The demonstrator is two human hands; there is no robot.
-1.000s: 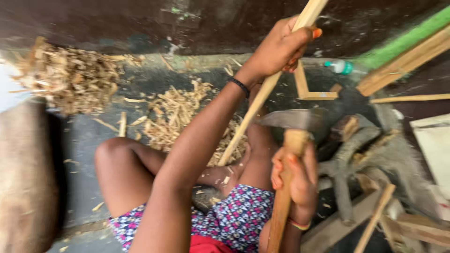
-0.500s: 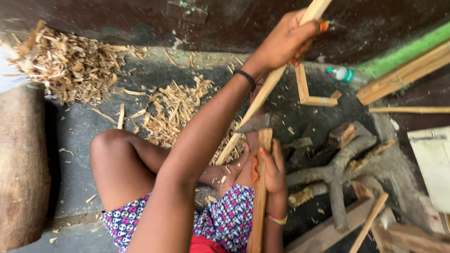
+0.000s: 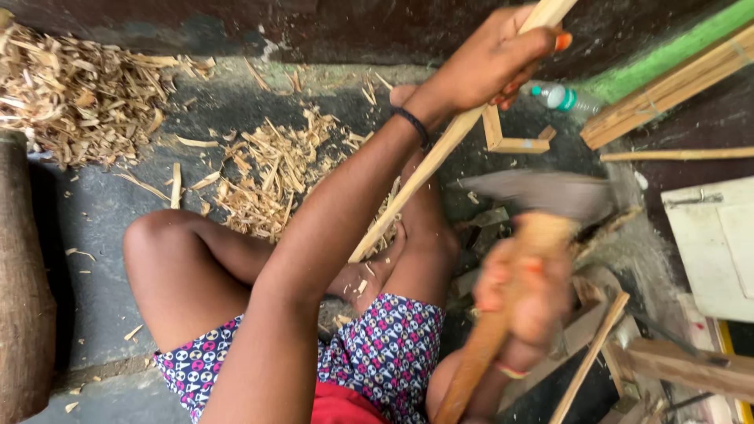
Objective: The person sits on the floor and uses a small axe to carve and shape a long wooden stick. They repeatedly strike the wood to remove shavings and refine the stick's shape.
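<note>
Left hand (image 3: 491,63): fingers wrapped fully around the upper end of a long pale wooden stick (image 3: 428,169), firm closed grip, thumbnail painted orange. The stick runs on a slant from the top of the view down to the person's lap, its lower end resting near the bare foot (image 3: 369,275) tucked between the folded legs. A thin black band (image 3: 415,127) sits on the left wrist.

Right hand (image 3: 522,302): closed around the thick wooden handle of an axe with a grey metal head (image 3: 542,195). Hand and axe are motion-blurred; the head sits to the right of the stick, clear of it, at about mid-length. Finger detail cannot be resolved through the blur, but the handle is plainly enclosed.

The person sits cross-legged on a dark grey floor (image 3: 102,235), wearing patterned blue-and-white shorts (image 3: 385,345).

Surroundings: a scatter of pale wood shavings (image 3: 267,169) lies on the floor just beyond the left knee; a larger heap of shavings (image 3: 75,94) lies at far left. A small L-shaped wooden offcut (image 3: 510,141) lies just beyond the stick. A clear plastic bottle with teal cap (image 3: 561,98) lies near the left hand, against the wall. Pale wooden slats (image 3: 667,90) lean at upper right.
</note>
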